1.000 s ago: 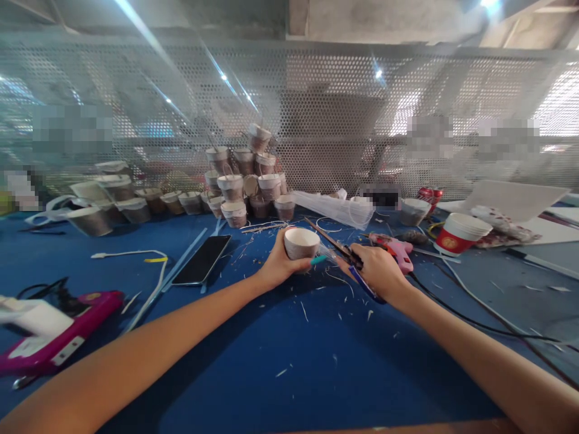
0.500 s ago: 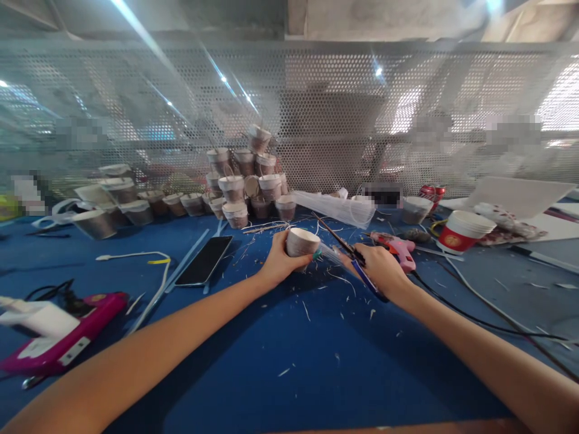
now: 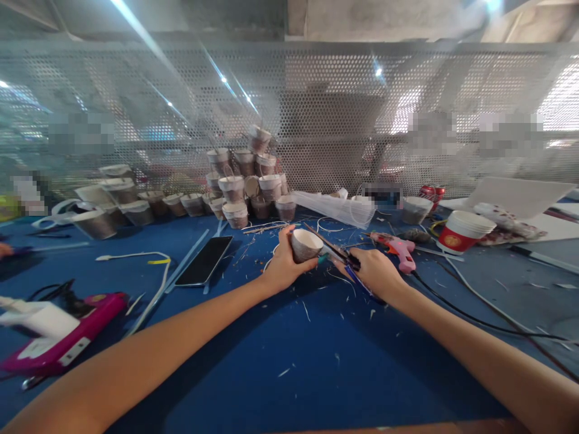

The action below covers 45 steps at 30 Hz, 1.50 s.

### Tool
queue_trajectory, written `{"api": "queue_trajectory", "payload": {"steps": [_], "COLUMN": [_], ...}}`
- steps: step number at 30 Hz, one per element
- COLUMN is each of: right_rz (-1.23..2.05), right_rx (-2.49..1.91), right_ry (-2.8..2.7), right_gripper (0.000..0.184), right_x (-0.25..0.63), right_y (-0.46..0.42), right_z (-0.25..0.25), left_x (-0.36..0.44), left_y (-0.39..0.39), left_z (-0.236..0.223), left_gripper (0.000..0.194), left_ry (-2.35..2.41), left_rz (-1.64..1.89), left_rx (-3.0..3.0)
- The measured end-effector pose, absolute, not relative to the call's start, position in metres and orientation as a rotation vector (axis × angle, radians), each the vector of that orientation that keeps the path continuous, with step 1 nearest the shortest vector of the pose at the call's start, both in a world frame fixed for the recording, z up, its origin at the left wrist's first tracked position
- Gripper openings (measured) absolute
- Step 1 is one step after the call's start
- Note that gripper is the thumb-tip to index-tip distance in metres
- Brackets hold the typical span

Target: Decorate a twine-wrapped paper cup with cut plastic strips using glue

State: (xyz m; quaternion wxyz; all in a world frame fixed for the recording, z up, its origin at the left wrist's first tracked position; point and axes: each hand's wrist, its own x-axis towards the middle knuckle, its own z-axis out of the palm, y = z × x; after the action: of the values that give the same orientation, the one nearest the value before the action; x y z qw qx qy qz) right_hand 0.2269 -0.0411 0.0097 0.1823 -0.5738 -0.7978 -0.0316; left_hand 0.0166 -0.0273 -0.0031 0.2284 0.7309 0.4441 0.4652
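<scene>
My left hand (image 3: 284,265) is wrapped round a small paper cup (image 3: 306,248) with a grey outside and white inside, tilted a little. A teal piece (image 3: 322,260) shows by my left thumb; I cannot tell what it is. My right hand (image 3: 377,271) grips scissors (image 3: 351,260) with dark blades and a blue handle edge. The blades point up and left, close beside the cup's right side. Whether they touch the cup is unclear. White scraps and thin strips lie scattered on the blue table (image 3: 271,374) around and below both hands.
Several similar cups (image 3: 234,188) are stacked at the back. A phone (image 3: 204,260) and a purple power strip (image 3: 76,337) lie left. On the right are a pink glue gun (image 3: 398,250) with its cord and red-white paper cups (image 3: 465,232). Another person's hand (image 3: 5,250) shows far left.
The cup has tilted and shifted slightly right in my left hand. The scissors have come closer to its right side. Another person's hand has appeared at the far left edge.
</scene>
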Motion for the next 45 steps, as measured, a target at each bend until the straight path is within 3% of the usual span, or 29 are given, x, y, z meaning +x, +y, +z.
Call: {"api": "queue_trajectory", "payload": {"steps": [7, 12, 19, 26, 39, 45], "right_rz": [-0.063, -0.059, -0.061, -0.070, -0.049, -0.044], "right_rx": [-1.662, -1.666, -1.706, -1.684, -1.747, -1.810], "right_ry": [-2.257, -2.257, -2.191, -2.174, -2.041, -2.077], "right_gripper": [0.040, 0.040, 0.038, 0.038, 0.036, 0.034], "right_x": [0.226, 0.226, 0.226, 0.226, 0.227, 0.226], "right_y": [-0.042, -0.042, -0.041, -0.040, -0.040, -0.040], "right_z": [0.010, 0.010, 0.012, 0.009, 0.012, 0.012], "left_x": [0.014, 0.009, 0.014, 0.015, 0.014, 0.013], "left_y": [-0.033, -0.031, -0.022, -0.017, -0.014, -0.016], "left_z": [0.000, -0.002, -0.004, -0.002, -0.007, -0.007], "left_gripper": [0.086, 0.076, 0.083, 0.064, 0.076, 0.080], "left_ry": [1.041, 0.888, 0.970, 0.997, 0.811, 0.913], "left_rz": [1.121, 1.106, 1.265, 1.274, 1.291, 1.342], "left_rx": [2.206, 2.167, 1.668, 1.442, 1.222, 1.438]}}
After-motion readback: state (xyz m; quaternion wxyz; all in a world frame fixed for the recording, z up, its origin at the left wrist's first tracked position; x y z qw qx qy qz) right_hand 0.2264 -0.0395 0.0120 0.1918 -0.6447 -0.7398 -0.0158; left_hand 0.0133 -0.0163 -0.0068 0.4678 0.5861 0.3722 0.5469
